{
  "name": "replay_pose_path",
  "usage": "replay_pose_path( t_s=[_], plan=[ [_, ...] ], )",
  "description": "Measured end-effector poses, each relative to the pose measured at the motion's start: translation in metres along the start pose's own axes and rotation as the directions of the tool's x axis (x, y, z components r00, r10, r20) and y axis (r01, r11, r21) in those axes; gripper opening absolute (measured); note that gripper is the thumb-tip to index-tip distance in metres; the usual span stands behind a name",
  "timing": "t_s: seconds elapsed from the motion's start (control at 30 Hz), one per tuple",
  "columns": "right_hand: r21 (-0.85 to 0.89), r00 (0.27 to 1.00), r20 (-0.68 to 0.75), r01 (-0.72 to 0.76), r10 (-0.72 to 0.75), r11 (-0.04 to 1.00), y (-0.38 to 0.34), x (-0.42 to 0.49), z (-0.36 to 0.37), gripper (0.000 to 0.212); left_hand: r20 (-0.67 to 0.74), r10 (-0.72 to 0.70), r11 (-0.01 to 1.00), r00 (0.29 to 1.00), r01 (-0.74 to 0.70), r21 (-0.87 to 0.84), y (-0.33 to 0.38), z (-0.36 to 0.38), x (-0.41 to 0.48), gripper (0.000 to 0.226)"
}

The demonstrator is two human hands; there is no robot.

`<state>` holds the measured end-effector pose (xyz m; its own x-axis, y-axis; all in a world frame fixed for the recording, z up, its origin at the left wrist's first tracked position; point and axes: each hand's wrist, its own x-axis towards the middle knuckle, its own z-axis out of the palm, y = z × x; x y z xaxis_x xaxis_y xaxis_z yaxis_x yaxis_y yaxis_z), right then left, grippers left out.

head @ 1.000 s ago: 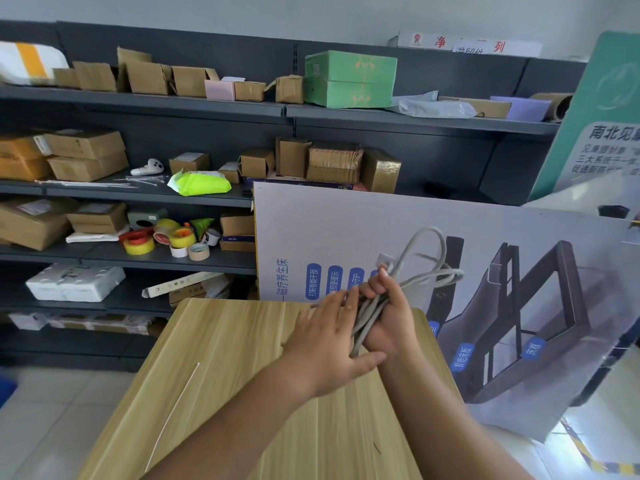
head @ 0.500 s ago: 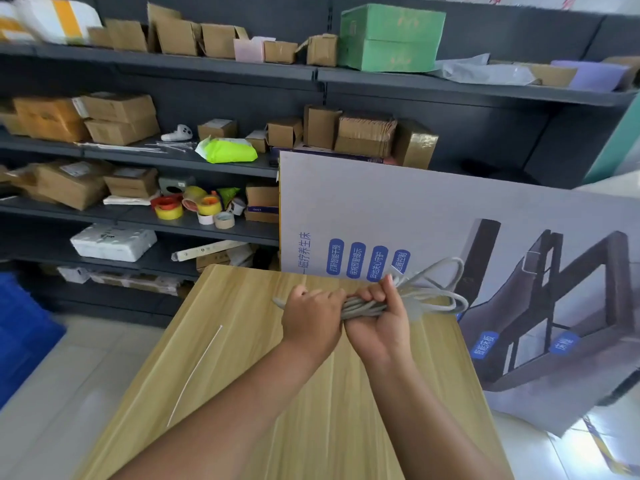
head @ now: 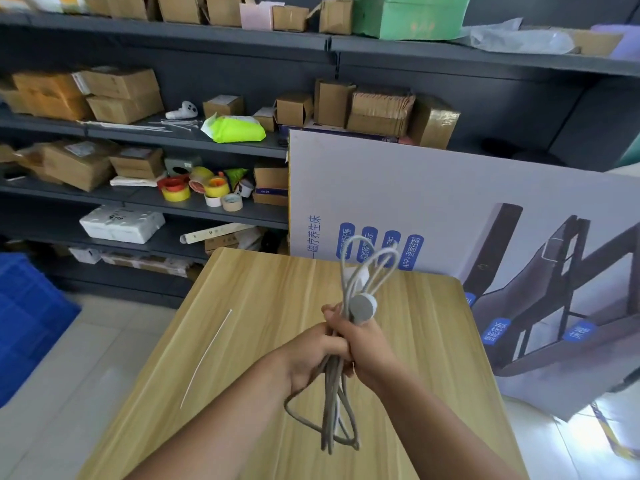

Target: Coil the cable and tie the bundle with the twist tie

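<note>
A grey cable (head: 334, 407) is gathered into a long bundle held upright above the wooden table (head: 263, 299). Its loops stick out above and hang below my hands, and a round grey plug end sits at the top of the grip. My right hand (head: 363, 344) is closed around the middle of the bundle. My left hand (head: 311, 355) grips the same bundle right beside it, the two touching. A thin white twist tie (head: 207, 356) lies straight on the table, to the left of my hands, untouched.
A large printed board (head: 450, 209) leans against the table's far and right side. Dark shelves (head: 145, 199) with cardboard boxes and tape rolls stand behind. A blue crate (head: 24, 317) sits on the floor at left.
The bundle has turned from lying sideways between my hands to standing upright, loops now hanging below my grip. My hands came nearer to me. The twist tie has not moved.
</note>
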<state>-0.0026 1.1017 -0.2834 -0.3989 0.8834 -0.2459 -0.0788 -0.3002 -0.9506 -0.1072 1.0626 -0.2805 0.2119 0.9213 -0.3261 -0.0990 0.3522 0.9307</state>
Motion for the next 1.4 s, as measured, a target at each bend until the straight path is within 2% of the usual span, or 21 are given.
replay_pose_path(
  t_s=[0.07, 0.1, 0.17, 0.27, 0.37, 0.43, 0.5, 0.57, 0.67, 0.77, 0.87, 0.93, 0.97, 1.0, 1.03, 1.13, 1.23, 1.3, 1.37, 1.4],
  plan=[
    [-0.11, 0.997, 0.075, -0.025, 0.034, 0.994, 0.002, 0.002, 0.0, 0.005, 0.015, -0.016, 0.991, 1.0, 0.018, -0.131, -0.005, -0.006, -0.004, 0.031],
    [-0.15, 0.991, 0.113, -0.052, 0.069, 0.987, 0.004, 0.004, 0.0, 0.004, 0.046, -0.032, 0.989, 0.998, 0.039, -0.146, -0.008, -0.01, -0.005, 0.025],
    [-0.197, 0.968, 0.212, -0.096, 0.138, 0.976, 0.008, 0.012, -0.002, 0.017, 0.111, -0.08, 0.987, 0.991, 0.094, -0.126, -0.015, -0.017, -0.009, 0.01],
    [-0.343, 0.921, 0.323, -0.102, 0.22, 0.934, 0.012, 0.023, 0.0, 0.031, 0.16, -0.168, 0.959, 0.973, 0.198, -0.2, -0.029, -0.025, -0.013, 0.02],
    [-0.422, 0.887, 0.382, -0.083, 0.26, 0.903, 0.029, 0.038, 0.005, 0.018, 0.16, -0.294, 0.909, 0.942, 0.327, -0.26, -0.046, -0.037, -0.015, 0.019],
    [-0.284, 0.87, 0.412, -0.161, 0.271, 0.945, 0.049, 0.047, 0.011, 0.01, 0.114, -0.346, 0.894, 0.931, 0.364, -0.259, -0.055, -0.046, -0.015, 0.013],
    [-0.15, 0.881, 0.376, -0.248, 0.287, 0.957, 0.066, 0.056, 0.022, 0.01, 0.04, -0.296, 0.913, 0.954, 0.295, -0.282, -0.061, -0.059, -0.015, 0.007],
    [-0.177, 0.882, 0.34, -0.28, 0.326, 0.944, 0.079, 0.063, 0.039, 0.01, -0.09, -0.212, 0.938, 0.973, 0.176, -0.299, -0.07, -0.073, -0.017, 0.009],
    [-0.247, 0.835, 0.384, -0.317, 0.393, 0.916, 0.097, 0.075, 0.069, 0.013, -0.282, -0.183, 0.954, 0.942, 0.101, -0.283, -0.087, -0.097, -0.026, 0.021],
    [-0.236, 0.723, 0.559, -0.331, 0.406, 0.914, 0.119, 0.093, 0.098, 0.04, -0.454, -0.189, 0.975, 0.871, 0.11, -0.195, -0.109, -0.126, -0.031, 0.008],
    [-0.237, 0.484, 0.793, -0.314, 0.37, 0.919, 0.138, 0.119, 0.12, 0.045, -0.538, -0.161, 0.987, 0.827, 0.131, -0.094, -0.127, -0.166, -0.04, 0.019],
    [-0.272, 0.321, 0.876, -0.288, 0.36, 0.918, 0.152, 0.14, 0.126, 0.045, -0.553, -0.168, 0.986, 0.816, 0.126, -0.113, -0.133, -0.192, -0.047, 0.014],
    [-0.3, 0.293, 0.875, -0.298, 0.386, 0.906, 0.163, 0.154, 0.129, 0.043, -0.57, -0.175, 0.984, 0.803, 0.118, -0.135, -0.136, -0.209, -0.049, 0.011],
    [-0.33, 0.31, 0.843, -0.346, 0.439, 0.878, 0.174, 0.166, 0.132, 0.044, -0.591, -0.177, 0.983, 0.787, 0.107, -0.152, -0.139, -0.226, -0.052, 0.013],
    [-0.355, 0.366, 0.78, -0.409, 0.508, 0.841, 0.187, 0.178, 0.136, 0.047, -0.613, -0.178, 0.981, 0.77, 0.092, -0.168, -0.14, -0.243, -0.054, 0.017],
    [-0.379, 0.658, 0.45, -0.471, 0.604, 0.796, 0.217, 0.218, 0.156, 0.034, -0.675, -0.168, 0.976, 0.719, 0.023, -0.218, -0.145, -0.289, -0.059, 0.03],
    [-0.341, 0.81, 0.191, -0.475, 0.554, 0.811, 0.237, 0.265, 0.184, 0.014, -0.732, -0.175, 0.967, 0.658, -0.024, -0.253, -0.151, -0.325, -0.06, 0.027],
    [-0.36, 0.876, -0.003, -0.452, 0.483, 0.816, 0.253, 0.302, 0.199, 0.016, -0.75, -0.196, 0.96, 0.632, -0.032, -0.277, -0.159, -0.345, -0.061, 0.023],
    [-0.517, 0.927, -0.15, -0.369, 0.343, 0.772, 0.271, 0.335, 0.21, 0.021, -0.757, -0.191, 0.961, 0.624, -0.039, -0.275, -0.17, -0.363, -0.064, 0.024],
    [-0.628, 0.946, -0.172, -0.32, 0.275, 0.709, 0.281, 0.349, 0.215, 0.029, -0.756, -0.187, 0.961, 0.627, -0.043, -0.274, -0.175, -0.371, -0.065, 0.025]
  ],
)
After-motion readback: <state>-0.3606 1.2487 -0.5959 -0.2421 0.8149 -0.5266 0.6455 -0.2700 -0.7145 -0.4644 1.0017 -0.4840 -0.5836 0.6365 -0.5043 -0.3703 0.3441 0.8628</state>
